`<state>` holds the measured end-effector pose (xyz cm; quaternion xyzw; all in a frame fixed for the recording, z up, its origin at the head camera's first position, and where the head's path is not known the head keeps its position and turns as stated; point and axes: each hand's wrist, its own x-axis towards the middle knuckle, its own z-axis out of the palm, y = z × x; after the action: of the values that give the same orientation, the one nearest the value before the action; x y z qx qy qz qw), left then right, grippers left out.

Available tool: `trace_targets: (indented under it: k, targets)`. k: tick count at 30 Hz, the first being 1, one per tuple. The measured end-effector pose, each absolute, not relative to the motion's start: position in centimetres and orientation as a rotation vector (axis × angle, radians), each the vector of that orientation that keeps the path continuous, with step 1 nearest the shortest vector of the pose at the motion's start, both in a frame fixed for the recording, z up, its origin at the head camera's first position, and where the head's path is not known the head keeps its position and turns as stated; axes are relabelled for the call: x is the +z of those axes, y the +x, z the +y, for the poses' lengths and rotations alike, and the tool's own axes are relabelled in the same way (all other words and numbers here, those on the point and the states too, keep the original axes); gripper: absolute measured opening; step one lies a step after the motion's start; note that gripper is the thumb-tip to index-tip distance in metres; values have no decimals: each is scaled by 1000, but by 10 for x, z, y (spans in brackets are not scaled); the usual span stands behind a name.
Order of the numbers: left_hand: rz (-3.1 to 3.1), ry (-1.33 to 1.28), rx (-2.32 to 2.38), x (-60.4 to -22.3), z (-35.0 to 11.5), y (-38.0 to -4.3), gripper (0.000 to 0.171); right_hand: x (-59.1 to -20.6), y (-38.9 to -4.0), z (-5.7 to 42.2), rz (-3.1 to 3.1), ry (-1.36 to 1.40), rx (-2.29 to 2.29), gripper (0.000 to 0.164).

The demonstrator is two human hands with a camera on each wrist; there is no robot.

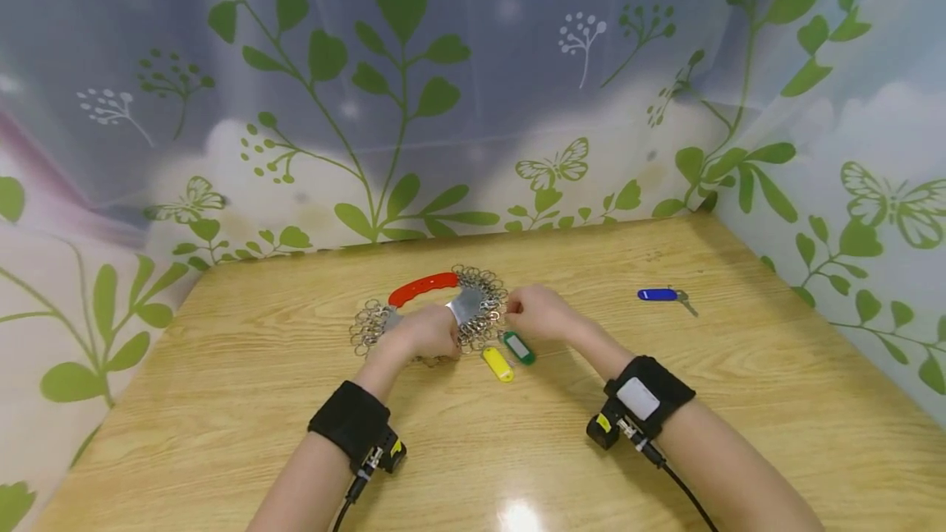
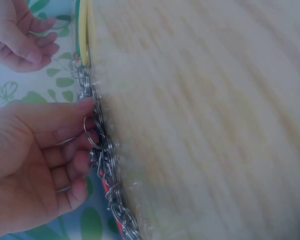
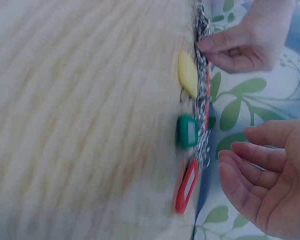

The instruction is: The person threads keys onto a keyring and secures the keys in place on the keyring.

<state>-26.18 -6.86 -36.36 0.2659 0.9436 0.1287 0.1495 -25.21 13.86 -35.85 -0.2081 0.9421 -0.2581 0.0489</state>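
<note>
A metal key-ring holder with a red handle (image 1: 423, 289) lies on the table, hung with many small split rings (image 1: 482, 279). My left hand (image 1: 427, 333) is at its front edge, thumb and forefinger pinching among the split rings (image 2: 97, 140). Just right of the rings is my right hand (image 1: 543, 314). Its fingers curve loosely in the right wrist view, with nothing seen between them. A yellow key tag (image 1: 498, 364) and a green key tag (image 1: 519, 348) lie at the holder's near right side. A red key tag (image 3: 187, 187) shows beside the green one in the right wrist view.
Farther right on the wooden table (image 1: 739, 401) lies a blue key tag (image 1: 657, 295) with a key (image 1: 687, 303) attached. A leaf-patterned curtain (image 1: 473, 105) hangs behind the table and along its right side. A cable runs from each wrist camera.
</note>
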Motion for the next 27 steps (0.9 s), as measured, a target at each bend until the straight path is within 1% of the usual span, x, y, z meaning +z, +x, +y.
trace_targets:
  k: [4, 9, 14, 20, 24, 27]
  targets:
    - [2717, 736, 343, -364, -68, -261, 39, -360, -255, 151, 2888, -574, -798, 12]
    - [2706, 736, 347, -362, -68, -259, 44, -361, -259, 164, 2911, -489, -792, 16]
    - [2684, 739, 361, -360, -65, -256, 41, -363, -264, 182, 2931, -424, -815, 21]
    - [2698, 758, 275, -363, -60, -254, 40, -360, -269, 217, 2968, -356, -838, 25]
    - [2723, 791, 193, -364, -58, -255, 41, -357, -273, 245, 2982, -277, -853, 24]
    - [2723, 781, 175, -364, -57, -255, 37, -355, -276, 264, 3030, -212, -826, 23]
